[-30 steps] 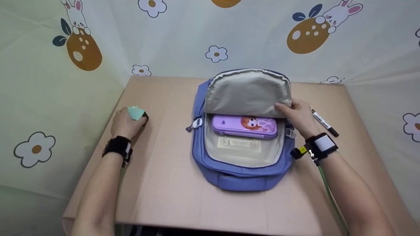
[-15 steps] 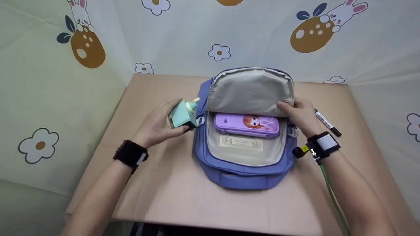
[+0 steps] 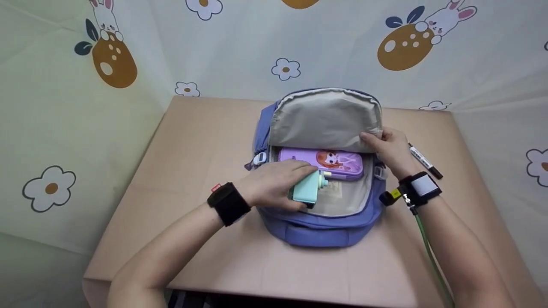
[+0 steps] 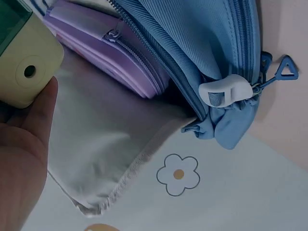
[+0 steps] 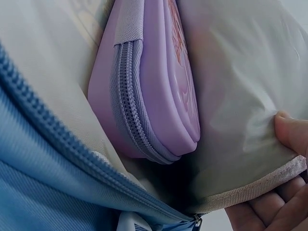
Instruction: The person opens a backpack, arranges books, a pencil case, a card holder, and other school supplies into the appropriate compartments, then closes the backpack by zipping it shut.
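Observation:
My left hand (image 3: 274, 184) grips a mint-green pencil sharpener (image 3: 305, 189) over the open blue backpack (image 3: 317, 236). In the left wrist view the sharpener (image 4: 41, 60) shows a cream face with a round pencil hole. Inside the bag lies a purple pencil case (image 3: 349, 164) with a cartoon girl on its lid, partly covered by my left hand in the head view. My right hand (image 3: 393, 149) pinches the right edge of the backpack's raised grey-lined flap (image 3: 321, 122), thumb on the lining, fingers behind. The right wrist view shows the pencil case's zipped end (image 5: 139, 96) close up.
A white marker with a black cap (image 3: 425, 161) lies on the table (image 3: 205, 141) to the right of the backpack. Patterned cloth (image 3: 239, 47) hangs behind and along both sides. A green cable (image 3: 430, 244) runs from the right wristband.
My left hand has lifted the sharpener from the table's left side and carried it rightward over the bag's opening. My right hand keeps holding the flap in the same place.

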The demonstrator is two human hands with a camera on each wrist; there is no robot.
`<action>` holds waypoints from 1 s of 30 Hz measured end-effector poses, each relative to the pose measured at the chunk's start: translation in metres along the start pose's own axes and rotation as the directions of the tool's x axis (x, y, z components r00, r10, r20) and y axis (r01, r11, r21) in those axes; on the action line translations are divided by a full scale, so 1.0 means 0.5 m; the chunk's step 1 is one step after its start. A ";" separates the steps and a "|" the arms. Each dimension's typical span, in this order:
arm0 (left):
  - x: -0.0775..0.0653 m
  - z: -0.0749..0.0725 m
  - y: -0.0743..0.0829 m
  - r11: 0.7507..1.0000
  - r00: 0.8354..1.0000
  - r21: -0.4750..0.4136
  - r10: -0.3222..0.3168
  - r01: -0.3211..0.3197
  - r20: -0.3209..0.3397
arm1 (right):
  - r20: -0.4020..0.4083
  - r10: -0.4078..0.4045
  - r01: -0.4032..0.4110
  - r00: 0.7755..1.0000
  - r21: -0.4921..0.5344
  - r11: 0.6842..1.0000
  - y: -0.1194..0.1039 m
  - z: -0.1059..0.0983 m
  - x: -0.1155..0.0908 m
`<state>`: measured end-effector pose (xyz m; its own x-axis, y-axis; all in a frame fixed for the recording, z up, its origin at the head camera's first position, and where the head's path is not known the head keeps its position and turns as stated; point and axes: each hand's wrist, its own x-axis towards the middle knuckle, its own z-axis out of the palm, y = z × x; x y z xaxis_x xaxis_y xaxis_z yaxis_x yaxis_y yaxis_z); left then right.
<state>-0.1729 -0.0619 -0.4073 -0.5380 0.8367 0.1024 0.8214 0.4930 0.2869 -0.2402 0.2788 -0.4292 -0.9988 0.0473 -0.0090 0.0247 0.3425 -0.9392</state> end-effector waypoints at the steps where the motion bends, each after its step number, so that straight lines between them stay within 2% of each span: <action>1: 0.010 0.007 0.000 1.000 1.000 0.003 0.006 -0.006 0.018 | 0.004 0.008 -0.008 1.000 0.003 1.000 0.002 0.000 0.000; 5: 0.041 0.031 -0.001 1.000 0.997 0.008 0.010 -0.011 0.078 | 0.014 0.025 -0.025 1.000 -0.002 1.000 0.004 0.001 -0.002; 11: 0.068 0.057 -0.002 0.998 0.991 0.052 0.015 -0.022 0.136 | 0.010 0.015 -0.015 1.000 -0.026 1.000 0.000 0.001 -0.004; 15: 0.080 0.066 -0.002 0.994 0.991 0.103 0.008 -0.021 0.131 | -0.004 -0.009 0.009 1.000 -0.028 1.000 -0.005 0.001 -0.005; 22: 0.093 0.071 -0.003 0.989 0.992 0.147 -0.045 0.027 0.120 | -0.027 -0.041 0.041 0.999 -0.003 0.999 -0.014 0.003 -0.011; 30: 0.108 0.078 -0.009 0.984 0.994 0.160 -0.091 0.080 0.060 | -0.029 -0.087 0.087 0.996 0.015 0.996 -0.024 0.003 -0.019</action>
<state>-0.1984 -0.0095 -0.4402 -0.5979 0.8013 0.0188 0.7953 0.5902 0.1383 -0.2311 0.2730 -0.4182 -0.9956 0.0450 0.0825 -0.0631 0.3308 -0.9416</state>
